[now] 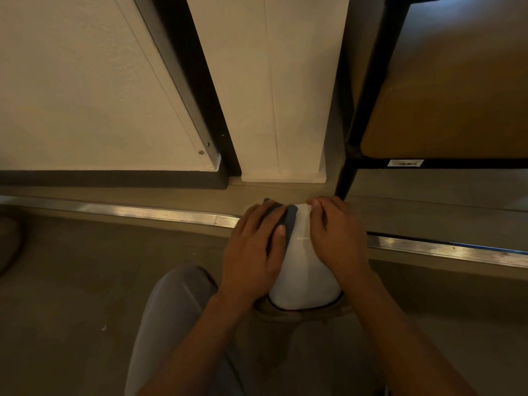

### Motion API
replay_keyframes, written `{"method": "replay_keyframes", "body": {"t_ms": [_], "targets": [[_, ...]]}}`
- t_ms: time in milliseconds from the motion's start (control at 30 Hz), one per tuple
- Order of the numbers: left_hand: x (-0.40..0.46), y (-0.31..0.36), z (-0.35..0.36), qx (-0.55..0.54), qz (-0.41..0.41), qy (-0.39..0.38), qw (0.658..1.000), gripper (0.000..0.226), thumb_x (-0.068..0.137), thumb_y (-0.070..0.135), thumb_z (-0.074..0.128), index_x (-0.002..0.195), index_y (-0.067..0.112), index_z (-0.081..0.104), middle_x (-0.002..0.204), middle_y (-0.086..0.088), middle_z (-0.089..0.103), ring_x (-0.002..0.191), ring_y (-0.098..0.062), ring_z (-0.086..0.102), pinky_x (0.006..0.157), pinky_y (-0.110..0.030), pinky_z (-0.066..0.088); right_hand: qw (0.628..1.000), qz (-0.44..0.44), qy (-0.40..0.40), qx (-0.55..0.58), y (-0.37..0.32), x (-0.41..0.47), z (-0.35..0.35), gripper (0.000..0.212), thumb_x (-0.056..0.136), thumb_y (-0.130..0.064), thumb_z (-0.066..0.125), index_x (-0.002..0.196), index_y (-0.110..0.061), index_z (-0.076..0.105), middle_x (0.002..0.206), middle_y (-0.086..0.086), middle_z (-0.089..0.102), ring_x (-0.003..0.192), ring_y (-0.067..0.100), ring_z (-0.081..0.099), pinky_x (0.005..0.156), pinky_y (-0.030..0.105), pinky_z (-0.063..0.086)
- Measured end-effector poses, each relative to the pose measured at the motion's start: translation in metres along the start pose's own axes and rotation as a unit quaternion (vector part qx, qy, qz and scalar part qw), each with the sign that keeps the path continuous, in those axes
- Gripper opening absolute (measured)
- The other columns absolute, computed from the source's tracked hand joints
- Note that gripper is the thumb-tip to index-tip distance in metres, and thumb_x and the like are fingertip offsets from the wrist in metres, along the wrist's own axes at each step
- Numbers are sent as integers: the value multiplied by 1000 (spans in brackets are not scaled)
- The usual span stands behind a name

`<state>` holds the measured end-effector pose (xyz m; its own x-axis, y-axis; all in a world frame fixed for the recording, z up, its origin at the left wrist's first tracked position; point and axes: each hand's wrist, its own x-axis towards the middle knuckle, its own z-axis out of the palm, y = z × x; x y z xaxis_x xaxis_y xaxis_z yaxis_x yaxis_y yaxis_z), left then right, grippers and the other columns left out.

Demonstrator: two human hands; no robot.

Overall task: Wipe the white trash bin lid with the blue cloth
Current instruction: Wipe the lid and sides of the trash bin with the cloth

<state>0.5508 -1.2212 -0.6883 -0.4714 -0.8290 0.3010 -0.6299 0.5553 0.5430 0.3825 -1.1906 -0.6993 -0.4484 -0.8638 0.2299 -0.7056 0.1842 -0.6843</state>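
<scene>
Head view is looking straight down at the white trash bin lid [304, 264], which is sitting low on the floor [85, 281] just in front of the person's knees, beside a ribbed metal threshold strip [143, 210] and near a dark chair leg [347, 178]. The left hand [254, 252] is lying on the lid's left side, fingers fairly straight and pressing the blue cloth [287, 221] flat against it, thumb resting on the cloth's edge. The right hand [335, 238] is bracing the lid's right side, its fingers curling over the far edge. The lid is looking smooth, domed and probably light and slick, so it is likely needing that steadying hold at the rim while the soft, limp cloth is being pushed under a flat palm.
</scene>
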Motion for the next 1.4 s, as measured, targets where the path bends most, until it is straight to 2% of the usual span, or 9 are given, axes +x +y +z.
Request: {"method": "replay_keyframes", "body": {"t_ms": [67,267,400,467,567,900,1000,1200,1400], "targets": [[8,-2,-4,-56,-64,-2,996,37,105,35,40,132,22,61,133,2,60,121,-6,50,103,-16,36,1000,-7,2,13,-1,-1,-1,37,101,-29,36,109,-13,68,108,3,66,100,18,56,78,24,41],[56,4,-4,-65,-246,-64,965,41,104,34,39,81,9,61,76,-6,62,72,-21,56,67,-33,38,1000,10,-2,17,-2,0,0,35,103,-28,38,113,-14,68,112,2,66,104,19,56,81,29,45],[15,8,-1,-143,-202,23,969,34,107,40,36,120,23,62,115,6,63,100,-4,56,87,-25,44,1000,21,7,5,-5,-2,0,32,104,-28,40,113,-14,67,110,2,65,102,18,56,79,30,48],[-16,11,4,-142,-214,44,965,50,105,50,31,148,26,40,144,5,45,125,1,40,103,-22,34,1000,17,16,1,-6,-3,1,34,103,-29,39,110,-13,68,107,3,66,98,19,58,78,32,50],[-47,19,11,-122,-225,42,966,66,99,62,23,157,31,18,161,5,26,137,0,26,109,-23,25,1000,9,16,5,-5,-2,1,41,101,-34,34,109,-12,68,106,5,67,97,20,59,78,33,52],[37,-2,-5,-135,-261,-36,955,35,105,41,37,127,25,60,117,-2,67,109,-22,61,89,-32,46,1000,-11,10,-13,-5,-4,-1,28,101,-34,47,112,-16,66,111,3,66,104,18,57,85,28,44],[23,1,1,-142,-233,2,962,39,105,45,35,135,27,54,127,0,62,115,-16,57,98,-33,46,1000,2,20,-11,-7,-4,-1,27,101,-31,48,110,-15,67,110,4,67,102,19,58,82,29,46],[-60,15,17,-151,-212,49,964,63,97,63,24,154,40,12,162,11,21,139,6,20,104,0,14,1000,-5,31,-2,-7,-5,1,31,99,-34,47,107,-13,68,106,6,68,97,21,60,79,27,46],[-20,6,8,-234,-260,54,935,49,105,50,30,150,31,35,141,11,49,125,-4,47,100,-17,36,1000,-9,5,-2,-4,-3,1,46,96,-54,39,110,-19,66,109,0,66,99,17,59,85,34,51]]}}
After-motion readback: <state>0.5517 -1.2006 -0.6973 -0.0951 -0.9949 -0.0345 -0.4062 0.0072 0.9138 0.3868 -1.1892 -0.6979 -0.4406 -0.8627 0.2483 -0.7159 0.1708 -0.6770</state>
